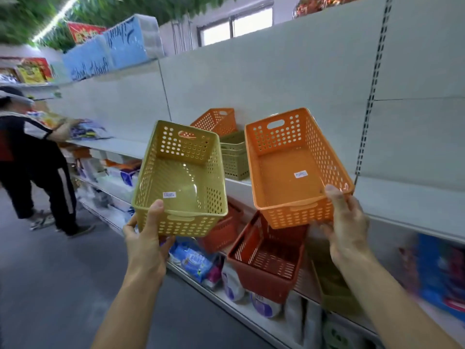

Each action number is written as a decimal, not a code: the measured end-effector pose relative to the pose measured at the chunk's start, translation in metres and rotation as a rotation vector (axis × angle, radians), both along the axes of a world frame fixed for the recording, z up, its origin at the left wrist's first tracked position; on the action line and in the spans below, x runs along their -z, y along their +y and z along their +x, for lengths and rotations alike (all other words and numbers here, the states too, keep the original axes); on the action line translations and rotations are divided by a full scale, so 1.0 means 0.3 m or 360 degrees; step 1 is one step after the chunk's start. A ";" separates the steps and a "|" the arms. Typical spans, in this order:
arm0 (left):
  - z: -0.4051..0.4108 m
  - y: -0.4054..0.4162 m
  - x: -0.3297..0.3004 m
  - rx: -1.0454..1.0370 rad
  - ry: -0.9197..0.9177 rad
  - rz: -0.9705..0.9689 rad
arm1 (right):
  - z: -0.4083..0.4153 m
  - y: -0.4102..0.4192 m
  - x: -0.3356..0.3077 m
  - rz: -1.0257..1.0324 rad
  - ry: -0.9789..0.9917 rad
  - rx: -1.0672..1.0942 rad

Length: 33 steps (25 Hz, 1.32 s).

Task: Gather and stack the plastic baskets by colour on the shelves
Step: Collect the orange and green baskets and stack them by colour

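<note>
Baskets held mid-frame: left hand (147, 238) pinches green basket (181, 180) by near rim, right hand (348, 222) orange basket (297, 167). One-end grip; either may tip, slip toward brown basket (266, 258) below.

The green basket stack (234, 157) at the frame's centre is half hidden behind the yellow-green basket (180, 177). The print on the white labels inside both held baskets is too small to read. An olive basket (334, 290) at lower right is blurred and partly covered by the right forearm. The goods at the right edge (442, 273) are smeared and cut off.
</note>
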State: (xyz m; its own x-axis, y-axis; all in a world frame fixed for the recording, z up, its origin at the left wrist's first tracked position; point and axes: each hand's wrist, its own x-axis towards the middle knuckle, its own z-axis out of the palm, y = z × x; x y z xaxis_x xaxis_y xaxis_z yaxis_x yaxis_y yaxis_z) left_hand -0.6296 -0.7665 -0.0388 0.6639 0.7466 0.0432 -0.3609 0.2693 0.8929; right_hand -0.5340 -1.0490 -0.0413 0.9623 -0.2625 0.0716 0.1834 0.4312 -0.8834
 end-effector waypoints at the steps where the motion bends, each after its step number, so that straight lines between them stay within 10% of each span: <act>1: 0.026 0.042 -0.012 -0.0009 -0.0019 -0.0005 | 0.026 0.042 -0.019 0.0007 -0.0025 0.0000; 29: 1.304 1.390 -0.159 0.0425 -0.0168 -0.0142 | 1.172 1.482 -0.378 0.0179 0.0159 0.0112; 33: 1.411 1.575 -0.183 0.0600 -0.0140 -0.0043 | 1.286 1.620 -0.343 -0.0570 0.0363 0.0318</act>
